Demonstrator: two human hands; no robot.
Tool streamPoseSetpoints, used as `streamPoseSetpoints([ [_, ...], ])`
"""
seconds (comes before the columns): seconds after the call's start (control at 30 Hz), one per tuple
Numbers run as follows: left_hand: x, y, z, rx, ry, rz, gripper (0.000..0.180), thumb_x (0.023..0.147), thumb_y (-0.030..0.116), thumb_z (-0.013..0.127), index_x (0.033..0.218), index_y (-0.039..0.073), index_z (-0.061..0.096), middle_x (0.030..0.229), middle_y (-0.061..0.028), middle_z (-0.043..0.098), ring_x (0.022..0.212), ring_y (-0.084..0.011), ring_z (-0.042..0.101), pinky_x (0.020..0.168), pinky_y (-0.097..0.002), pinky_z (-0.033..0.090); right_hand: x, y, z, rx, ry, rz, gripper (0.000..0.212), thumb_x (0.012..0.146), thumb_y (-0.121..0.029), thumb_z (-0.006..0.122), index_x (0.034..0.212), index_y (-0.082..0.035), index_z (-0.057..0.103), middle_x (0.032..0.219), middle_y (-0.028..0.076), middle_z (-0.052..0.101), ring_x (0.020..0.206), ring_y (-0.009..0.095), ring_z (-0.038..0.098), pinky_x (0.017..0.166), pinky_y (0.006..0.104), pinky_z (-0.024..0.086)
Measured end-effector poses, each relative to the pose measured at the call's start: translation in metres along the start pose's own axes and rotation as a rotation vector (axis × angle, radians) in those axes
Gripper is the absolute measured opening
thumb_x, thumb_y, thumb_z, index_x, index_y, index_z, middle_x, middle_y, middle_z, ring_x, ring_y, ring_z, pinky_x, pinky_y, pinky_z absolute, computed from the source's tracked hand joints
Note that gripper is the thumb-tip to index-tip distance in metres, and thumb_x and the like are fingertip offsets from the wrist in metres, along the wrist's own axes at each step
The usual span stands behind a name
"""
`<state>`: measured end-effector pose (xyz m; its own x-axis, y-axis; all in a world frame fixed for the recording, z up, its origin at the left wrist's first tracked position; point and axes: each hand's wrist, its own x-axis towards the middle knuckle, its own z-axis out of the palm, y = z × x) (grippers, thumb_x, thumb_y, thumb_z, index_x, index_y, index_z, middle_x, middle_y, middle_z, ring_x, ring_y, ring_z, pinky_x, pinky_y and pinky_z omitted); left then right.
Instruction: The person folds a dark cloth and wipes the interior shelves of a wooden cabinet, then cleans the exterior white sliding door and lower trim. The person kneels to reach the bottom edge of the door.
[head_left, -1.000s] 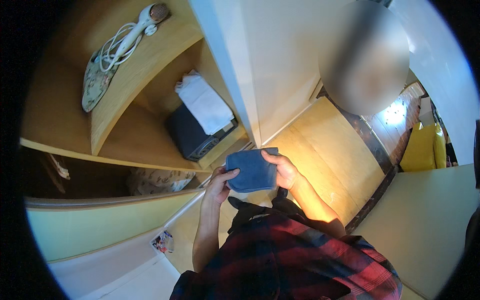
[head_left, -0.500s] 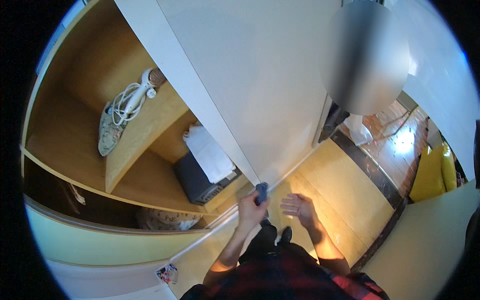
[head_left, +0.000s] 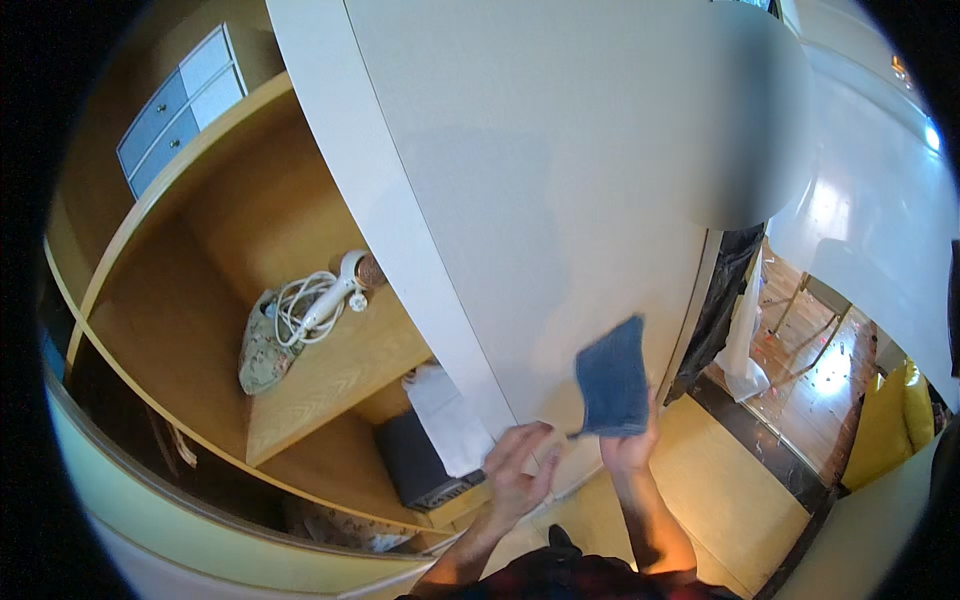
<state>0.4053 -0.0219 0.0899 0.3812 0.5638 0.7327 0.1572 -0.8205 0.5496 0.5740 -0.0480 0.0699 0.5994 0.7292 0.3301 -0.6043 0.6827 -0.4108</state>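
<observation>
A dark blue cloth is spread in front of the white panel, held at its lower edge by my right hand, whose fingers are partly behind it. Its lower left corner points toward my left hand. That hand has its thumb and fingers apart, with nothing visible in it, close to the bottom of the panel.
On the left, wooden shelves hold a white hair dryer with coiled cord, a floral pouch, a black box and white folded cloth. Higher up stands a small drawer unit. Yellow cushions lie at right.
The blue cloth, bunched in my left hand before, is now unfolded and in my right hand. Both hands have shifted; my left hand has let go. The view has tilted upward.
</observation>
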Motion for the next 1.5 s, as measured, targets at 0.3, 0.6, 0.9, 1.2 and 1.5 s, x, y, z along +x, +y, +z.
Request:
streamPoseSetpoints([
  [0.3,0.081,-0.012,-0.056,0.17,0.455,0.267,0.011,0.084,-0.003,0.064,0.094,-0.008,0.062,0.11,-0.0217,0.067,0.095,-0.0345,0.063,0.084,-0.0406,0.051,0.098,0.079,0.136,-1.414,-0.497,-1.062,0.067,0.082,-0.016,0.073,0.145,-0.014,0.053,0.16,0.027,0.029,0.147,0.053,0.024,0.114,0.0661,0.024],
  [0.6,0.113,-0.024,-0.051,0.283,0.633,0.348,0.034,0.093,0.004,0.06,0.125,-0.003,0.052,0.15,-0.0347,0.039,0.137,-0.0509,0.041,0.113,-0.0545,0.032,0.132,0.032,0.236,-1.31,-0.64,-1.089,0.075,0.082,-0.021,0.076,0.151,-0.022,0.046,0.162,0.019,0.027,0.146,0.051,0.023,0.114,0.0653,0.023],
  [0.9,0.114,-0.026,-0.021,-0.558,0.872,0.073,0.051,0.1,0.014,0.048,0.146,-0.007,0.039,0.157,-0.0224,0.038,0.143,-0.0323,0.04,0.118,-0.0424,0.03,0.119,0.039,0.226,-1.214,-0.9,-1.09,0.066,0.081,-0.021,0.075,0.143,-0.018,0.055,0.161,0.017,0.032,0.143,0.051,0.028,0.113,0.0657,0.025],
  [1.2,0.126,-0.01,-0.02,-0.372,0.898,0.105,0.048,0.101,0.009,0.047,0.145,-0.007,0.041,0.157,-0.0219,0.038,0.145,-0.0301,0.038,0.121,-0.0438,0.028,0.175,-0.002,0.212,-1.271,-0.611,-1.049,0.069,0.084,-0.02,0.074,0.148,-0.015,0.049,0.162,0.02,0.027,0.145,0.054,0.023,0.114,0.0668,0.02],
  [1.5,0.125,-0.009,-0.002,-0.029,0.853,0.11,0.045,0.098,0.002,0.05,0.143,-0.005,0.045,0.162,-0.0194,0.03,0.148,-0.0293,0.034,0.12,-0.0423,0.03,0.165,0.009,0.187,-1.158,-0.863,-1.049,0.067,0.081,-0.022,0.077,0.144,-0.022,0.056,0.162,0.009,0.033,0.147,0.046,0.025,0.117,0.0625,0.02],
])
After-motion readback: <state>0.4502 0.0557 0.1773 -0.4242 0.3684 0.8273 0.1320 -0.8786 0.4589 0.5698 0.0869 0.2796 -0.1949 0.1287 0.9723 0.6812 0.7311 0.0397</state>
